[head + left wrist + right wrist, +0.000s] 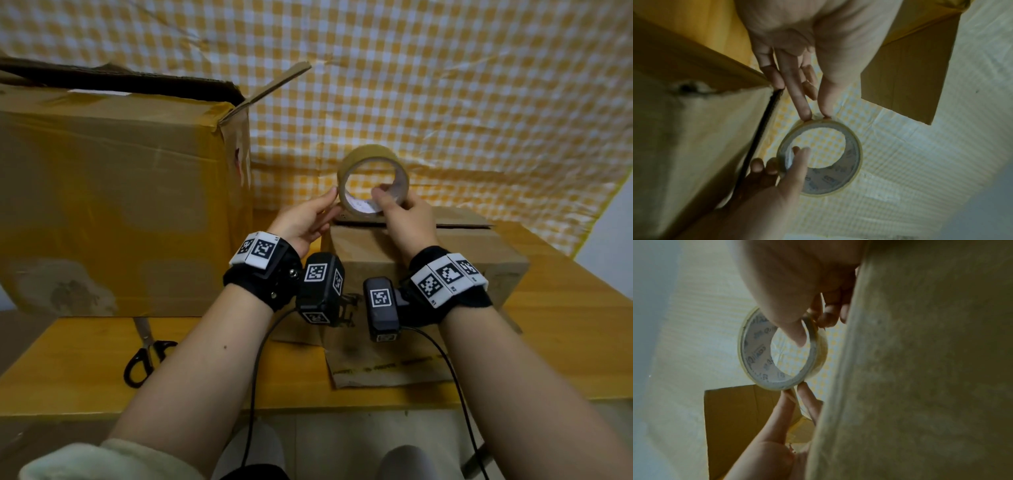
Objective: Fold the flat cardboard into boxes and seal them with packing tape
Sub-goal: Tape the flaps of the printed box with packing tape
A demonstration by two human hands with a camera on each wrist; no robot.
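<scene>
A roll of clear-tan packing tape (373, 161) (851, 155) (754, 356) is held upright just above the small brown cardboard box (445, 253) (920, 369). My right hand (390, 195) (809, 327) grips the roll, thumb inside the core and fingers outside. My left hand (334, 195) (816, 117) has thumb and fingertip pinched on the roll's outer rim at its left side. A faint clear strip seems to run between those tips in the right wrist view. The small box's top flaps lie down with a dark gap (760, 129) between them.
A large taped cardboard box (120, 205) with a raised flap (274, 82) (910, 73) stands left of the hands. Black-handled scissors (147, 353) lie on the wooden table (565, 325) at front left. A flat cardboard piece (387, 366) lies under the small box. Yellow checked cloth (445, 85) hangs behind.
</scene>
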